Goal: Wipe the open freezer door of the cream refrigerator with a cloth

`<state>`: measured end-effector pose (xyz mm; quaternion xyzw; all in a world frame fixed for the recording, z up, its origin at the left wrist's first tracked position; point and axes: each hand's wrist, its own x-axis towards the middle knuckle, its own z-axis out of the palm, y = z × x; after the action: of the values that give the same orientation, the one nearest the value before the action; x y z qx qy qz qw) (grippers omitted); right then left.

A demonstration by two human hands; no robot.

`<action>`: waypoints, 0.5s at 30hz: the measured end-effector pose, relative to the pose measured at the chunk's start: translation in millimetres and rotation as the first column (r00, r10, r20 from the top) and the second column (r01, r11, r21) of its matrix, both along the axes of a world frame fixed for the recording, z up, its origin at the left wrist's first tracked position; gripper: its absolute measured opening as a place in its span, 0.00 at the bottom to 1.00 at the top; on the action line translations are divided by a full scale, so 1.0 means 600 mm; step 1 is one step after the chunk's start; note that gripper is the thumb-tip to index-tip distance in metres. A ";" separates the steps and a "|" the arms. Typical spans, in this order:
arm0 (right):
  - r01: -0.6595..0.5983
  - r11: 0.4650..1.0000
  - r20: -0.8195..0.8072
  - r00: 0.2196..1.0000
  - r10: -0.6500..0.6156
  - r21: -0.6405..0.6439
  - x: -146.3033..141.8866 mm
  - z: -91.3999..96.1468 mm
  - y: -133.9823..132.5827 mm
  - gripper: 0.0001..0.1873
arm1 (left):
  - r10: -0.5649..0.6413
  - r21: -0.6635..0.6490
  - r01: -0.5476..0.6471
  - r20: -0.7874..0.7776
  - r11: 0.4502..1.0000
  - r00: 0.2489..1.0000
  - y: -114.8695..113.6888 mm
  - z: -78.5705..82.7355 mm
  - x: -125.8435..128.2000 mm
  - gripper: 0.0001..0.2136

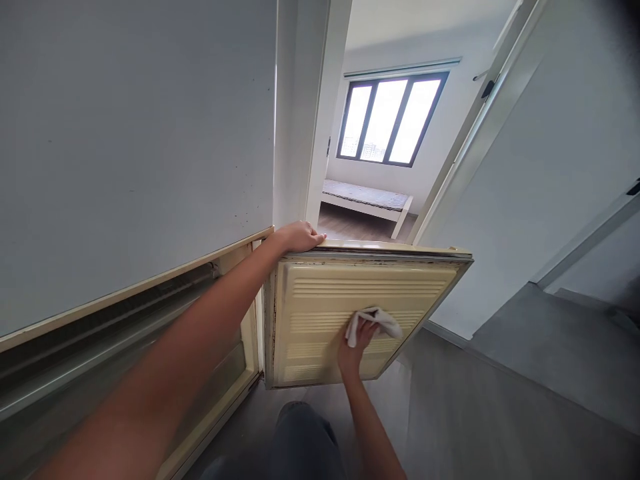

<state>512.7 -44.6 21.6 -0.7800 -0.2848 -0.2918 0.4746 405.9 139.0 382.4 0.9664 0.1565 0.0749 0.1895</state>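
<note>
A cream-coloured refrigerator door (325, 288) stands swung open, its ribbed inner panel facing me and its grey seal stained dark near the hinge side. My left hand (299, 237) grips the top edge of this door close to the hinge, fingers folded over the rim. Bunched in my right hand (353, 350) is a white cloth (386, 323), pressed against the ribbed panel a little right of its middle. Part of the fingers is hidden by the cloth. To the left, the refrigerator compartment (253, 343) is partly covered by my left arm.
A white wall (140, 133) rises above the compartment on the left. Behind the door, a doorway leads to a room with a bed frame (367, 197) and a three-pane window (393, 120). Grey flooring (460, 400) runs to the right; my knee (305, 440) is below.
</note>
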 end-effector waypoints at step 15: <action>-0.489 0.664 -0.057 0.826 0.560 -0.566 -0.224 0.014 0.120 0.35 | 0.029 -0.011 -0.029 -0.008 1.000 1.000 -0.001 -0.002 0.002 0.23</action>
<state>378.3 27.4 30.0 -0.7484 -0.5980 -0.0933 0.2713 407.0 138.6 381.3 0.9633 0.1716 0.0731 0.1930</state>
